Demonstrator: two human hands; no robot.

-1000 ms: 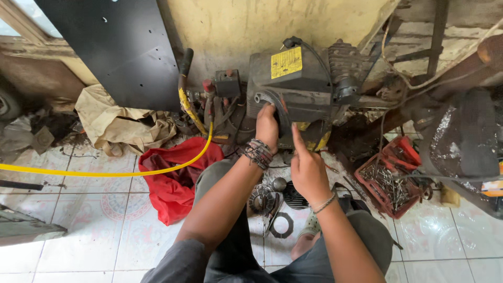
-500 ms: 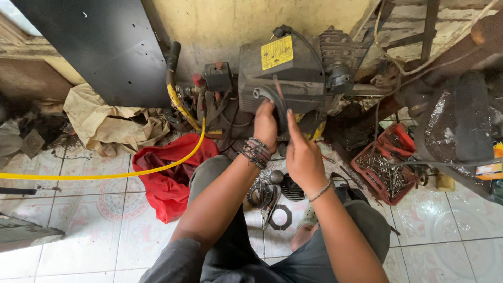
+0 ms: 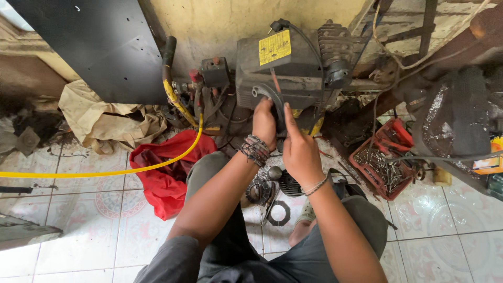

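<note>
Hands at the engine (image 3: 285,73): my left hand (image 3: 264,123) grips its curved metal part (image 3: 270,94); my right hand (image 3: 298,149), fingers straight, presses alongside it.

The engine unit (image 3: 285,78) sits at upper centre, against the wall (image 3: 220,21). The left hand (image 3: 264,123) and right hand (image 3: 299,149) lie on its front face. A hose (image 3: 131,169) runs leftward. A cloth (image 3: 167,170) lies lower left of the unit; a tray of nails (image 3: 385,162) lies to the right.

Both hands, left hand (image 3: 264,123) and right hand (image 3: 299,149), on dark curved cover (image 3: 272,97) of grimy engine (image 3: 285,68).
</note>
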